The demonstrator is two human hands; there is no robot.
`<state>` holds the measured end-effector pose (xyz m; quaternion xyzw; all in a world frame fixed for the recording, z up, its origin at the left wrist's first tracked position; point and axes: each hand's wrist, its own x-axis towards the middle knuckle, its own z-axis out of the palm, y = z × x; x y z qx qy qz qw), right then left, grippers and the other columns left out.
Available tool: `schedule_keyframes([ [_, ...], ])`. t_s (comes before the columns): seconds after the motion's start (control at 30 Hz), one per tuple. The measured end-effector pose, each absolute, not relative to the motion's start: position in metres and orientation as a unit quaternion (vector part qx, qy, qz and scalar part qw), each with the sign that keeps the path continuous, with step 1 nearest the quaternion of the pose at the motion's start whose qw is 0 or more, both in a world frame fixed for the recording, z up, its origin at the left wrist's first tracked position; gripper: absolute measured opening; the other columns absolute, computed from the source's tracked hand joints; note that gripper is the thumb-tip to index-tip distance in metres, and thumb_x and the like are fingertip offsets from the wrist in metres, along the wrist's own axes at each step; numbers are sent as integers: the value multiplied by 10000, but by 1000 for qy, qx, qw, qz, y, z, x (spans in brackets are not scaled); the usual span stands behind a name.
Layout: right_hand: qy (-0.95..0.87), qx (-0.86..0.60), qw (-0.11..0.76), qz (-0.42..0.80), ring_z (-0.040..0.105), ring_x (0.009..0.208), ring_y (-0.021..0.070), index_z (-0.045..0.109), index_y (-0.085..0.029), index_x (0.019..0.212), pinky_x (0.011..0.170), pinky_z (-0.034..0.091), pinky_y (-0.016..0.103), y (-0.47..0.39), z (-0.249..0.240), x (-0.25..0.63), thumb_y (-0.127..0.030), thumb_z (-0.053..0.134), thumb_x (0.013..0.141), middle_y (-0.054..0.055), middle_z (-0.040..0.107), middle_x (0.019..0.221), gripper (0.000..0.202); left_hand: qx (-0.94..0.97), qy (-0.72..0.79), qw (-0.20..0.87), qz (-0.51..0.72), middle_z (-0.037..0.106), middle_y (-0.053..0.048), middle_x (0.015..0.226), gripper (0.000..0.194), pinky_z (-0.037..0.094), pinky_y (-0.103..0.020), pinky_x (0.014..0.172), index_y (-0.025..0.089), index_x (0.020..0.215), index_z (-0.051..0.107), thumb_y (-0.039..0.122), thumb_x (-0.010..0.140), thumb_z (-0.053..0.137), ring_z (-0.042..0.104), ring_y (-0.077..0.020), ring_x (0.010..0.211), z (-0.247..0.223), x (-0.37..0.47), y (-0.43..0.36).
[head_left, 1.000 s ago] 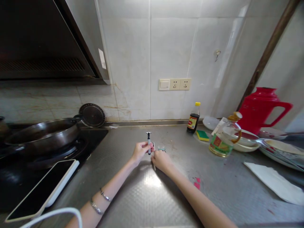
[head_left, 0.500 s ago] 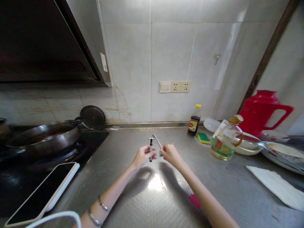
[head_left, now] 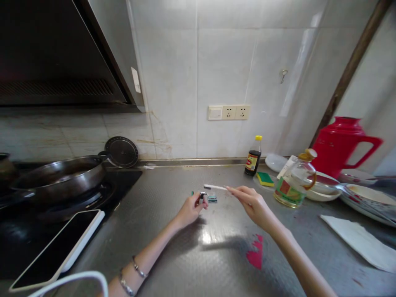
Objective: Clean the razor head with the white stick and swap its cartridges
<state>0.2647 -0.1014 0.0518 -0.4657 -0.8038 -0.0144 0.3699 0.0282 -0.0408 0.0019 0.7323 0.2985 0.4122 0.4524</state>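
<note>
My left hand (head_left: 189,211) is closed around a razor (head_left: 202,195) just above the steel counter; its head shows at the fingertips and the fingers cover most of the handle. In my right hand (head_left: 253,205) a white toothbrush (head_left: 215,187) is pinched by the handle end. It lies nearly level, its dark-bristled head pointing left, above and slightly behind the razor, apart from it. A small flat green-and-clear packet (head_left: 212,199) rests on the counter (head_left: 173,181) just right of the razor; the left hand partly hides things there.
At left are a phone (head_left: 58,247), a white cable (head_left: 77,275) and a pan (head_left: 64,175) on the stove. At right stand a sauce bottle (head_left: 253,159), a sponge (head_left: 265,179), an oil jug (head_left: 291,192), a red thermos (head_left: 337,144) and dishes. A white sheet (head_left: 359,239) lies nearer.
My right hand has moved right and turned the toothbrush from steep to nearly level. My left hand has lowered the razor and shifted slightly right, tilting it from upright.
</note>
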Motion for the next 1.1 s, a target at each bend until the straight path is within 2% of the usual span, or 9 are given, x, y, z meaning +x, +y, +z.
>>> schedule_keyframes([
  [0.17,-814,-465,342,-69,544,831,170,551,-312,1217,789,404,318,-108,47,254,-194,322,911,77,610,968,400,749,332,400,412,622,-39,751,53,447,-253,696,165,772,536,217,785,537,595,-154,739,-2,30,-42],
  [0.33,-807,-476,337,-95,552,829,172,564,-312,1204,799,385,334,-105,35,282,-207,341,907,77,613,937,386,734,325,414,428,634,-39,753,99,441,-242,678,170,789,541,266,780,563,596,-149,724,1,29,-42],
  [0.7,-815,-434,369,-104,535,828,158,564,-283,1199,807,367,338,-107,34,263,-160,359,909,63,596,935,376,783,328,344,402,614,-22,699,117,423,-237,637,146,795,567,256,801,530,554,-126,642,-1,28,-43],
  [0.9,-793,-454,398,-85,558,819,165,584,-274,1165,771,374,333,-106,15,290,-188,386,907,52,599,890,336,790,328,329,400,622,-21,719,101,420,-223,644,156,786,552,246,813,515,557,-117,648,-2,27,-42],
  [1.1,-782,-446,422,-104,544,830,165,581,-289,1175,788,372,337,-114,22,258,-205,393,909,61,601,932,337,792,336,324,394,619,-18,708,90,420,-223,625,153,807,560,230,809,513,545,-118,635,-8,29,-42],
])
